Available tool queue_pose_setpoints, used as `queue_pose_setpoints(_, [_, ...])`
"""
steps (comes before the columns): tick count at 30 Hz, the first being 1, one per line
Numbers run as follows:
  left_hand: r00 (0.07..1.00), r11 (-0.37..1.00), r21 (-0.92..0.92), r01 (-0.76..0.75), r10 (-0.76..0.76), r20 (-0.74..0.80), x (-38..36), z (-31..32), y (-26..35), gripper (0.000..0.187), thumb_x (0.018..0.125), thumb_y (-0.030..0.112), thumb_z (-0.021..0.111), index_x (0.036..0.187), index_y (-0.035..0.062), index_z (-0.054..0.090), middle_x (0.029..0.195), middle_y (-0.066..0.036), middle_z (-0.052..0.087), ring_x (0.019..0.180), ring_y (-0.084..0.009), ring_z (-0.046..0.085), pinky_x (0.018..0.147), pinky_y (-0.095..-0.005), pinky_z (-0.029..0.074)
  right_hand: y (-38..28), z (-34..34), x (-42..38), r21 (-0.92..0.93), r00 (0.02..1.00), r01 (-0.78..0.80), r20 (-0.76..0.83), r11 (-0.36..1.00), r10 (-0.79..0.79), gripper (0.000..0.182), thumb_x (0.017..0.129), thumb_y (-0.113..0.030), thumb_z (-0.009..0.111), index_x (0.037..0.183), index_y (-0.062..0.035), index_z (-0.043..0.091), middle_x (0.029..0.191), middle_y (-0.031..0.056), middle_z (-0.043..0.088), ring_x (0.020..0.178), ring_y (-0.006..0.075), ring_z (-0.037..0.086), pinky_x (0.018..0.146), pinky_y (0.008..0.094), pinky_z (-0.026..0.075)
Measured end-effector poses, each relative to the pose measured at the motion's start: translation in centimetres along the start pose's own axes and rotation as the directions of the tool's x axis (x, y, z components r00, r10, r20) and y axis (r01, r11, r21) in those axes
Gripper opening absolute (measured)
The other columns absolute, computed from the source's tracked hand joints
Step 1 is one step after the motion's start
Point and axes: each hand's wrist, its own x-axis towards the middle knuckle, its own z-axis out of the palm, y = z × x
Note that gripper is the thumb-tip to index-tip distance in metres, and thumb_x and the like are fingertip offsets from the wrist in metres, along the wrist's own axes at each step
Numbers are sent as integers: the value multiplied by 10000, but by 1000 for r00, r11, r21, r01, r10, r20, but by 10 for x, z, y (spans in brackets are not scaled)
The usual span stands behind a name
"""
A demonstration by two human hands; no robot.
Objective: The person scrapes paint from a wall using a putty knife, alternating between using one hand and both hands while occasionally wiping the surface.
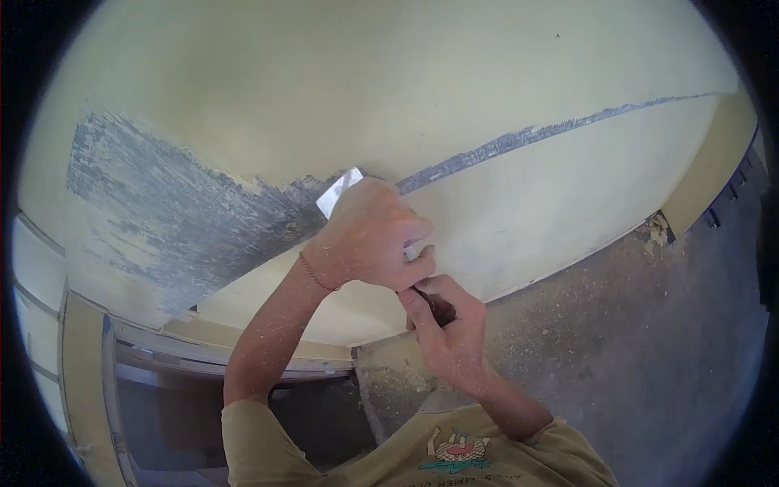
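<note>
My left hand (369, 235), with a thin cord round its wrist, is closed on a scraper whose shiny flat metal blade (339, 192) lies against the wall. Below and to the right, my right hand (451, 329) grips the dark end of the handle (439, 308). The blade sits at the edge of a rough grey scraped patch (187, 215), where the cream paint (324, 89) above begins. Most of the handle is hidden by my fingers.
A narrow grey scraped strip (519, 142) runs up to the right along the wall. Below is a dusty floor (617, 325) with pale flecks. A door frame (85, 357) stands at lower left, beside a dark opening (324, 414).
</note>
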Motion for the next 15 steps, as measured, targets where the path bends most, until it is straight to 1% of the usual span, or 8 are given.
queue_pose_setpoints(2, [1000, 1000, -15, 14, -14, 14, -5, 4, 5, 250, 633, 241, 640, 488, 88, 505, 457, -134, 459, 451, -349, 490, 471, -433, 388, 2, -1, -3, 47, 1000, -8, -11, 999, 9, 105, 931, -61, 648, 853, -7, 603, 612, -6, 555, 533, 13, 455, 477, 209, 353])
queue_pose_setpoints(4, [999, 999, -34, -25, 27, 38, 2, 13, 5, 252, 632, 244, 643, 485, 95, 503, 460, -129, 459, 451, -347, 486, 464, -433, 385, 6, 3, -3, 53, 1000, 11, -22, 999, -10, 94, 931, -67, 647, 881, 4, 614, 615, 0, 551, 550, 21, 454, 490, 219, 364])
queue_pose_setpoints(6, [1000, 1000, -29, -7, 7, 12, 1, -2, -1, 254, 632, 248, 646, 486, 96, 504, 462, -126, 461, 452, -349, 485, 464, -435, 386, 11, 1, -4, 56, 999, 28, -35, 998, -26, 107, 933, -80, 646, 936, 27, 634, 622, 11, 542, 584, 37, 451, 516, 240, 386])
queue_pose_setpoints(8, [1000, 998, -53, 21, -20, 18, 1, 1, 2, 256, 631, 252, 648, 487, 97, 504, 463, -123, 462, 453, -350, 485, 464, -437, 386, 7, -2, -3, 54, 1000, -19, -16, 998, 20, 103, 932, -76, 645, 940, 26, 634, 624, 11, 540, 587, 37, 452, 517, 239, 384])
queue_pose_setpoints(10, [1000, 1000, -28, 8, -8, -19, -1, 8, 4, 260, 629, 256, 649, 485, 96, 502, 460, -122, 457, 453, -349, 486, 467, -435, 388, 5, -4, -8, 56, 998, -61, 11, 997, 60, 98, 932, -73, 645, 944, 24, 633, 626, 12, 539, 590, 37, 453, 518, 239, 382])
queue_pose_setpoints(12, [999, 1000, -6, -2, 1, -37, -3, 4, -1, 267, 627, 258, 649, 484, 94, 494, 460, -124, 453, 454, -350, 484, 465, -434, 385, 3, -8, -5, 38, 997, -69, 30, 997, 68, 83, 938, -59, 636, 891, 3, 609, 622, -4, 553, 557, 26, 466, 493, 210, 357])
queue_pose_setpoints(13, [998, 1000, -1, -2, 2, -58, -2, 3, -1, 273, 625, 259, 649, 483, 91, 487, 459, -125, 449, 456, -351, 483, 464, -432, 383, 0, -7, -1, 38, 998, -57, 30, 998, 56, 83, 938, -59, 636, 891, 3, 609, 622, -4, 553, 557, 26, 466, 493, 210, 357])
queue_pose_setpoints(15, [999, 1000, 19, -4, 5, -45, 0, -2, -2, 281, 620, 260, 649, 479, 90, 475, 455, -122, 443, 451, -351, 476, 461, -432, 377, -3, -1, 1, 18, 998, 18, 65, 1000, -20, 90, 937, -63, 641, 891, 8, 607, 621, -2, 553, 559, 28, 467, 497, 212, 357])
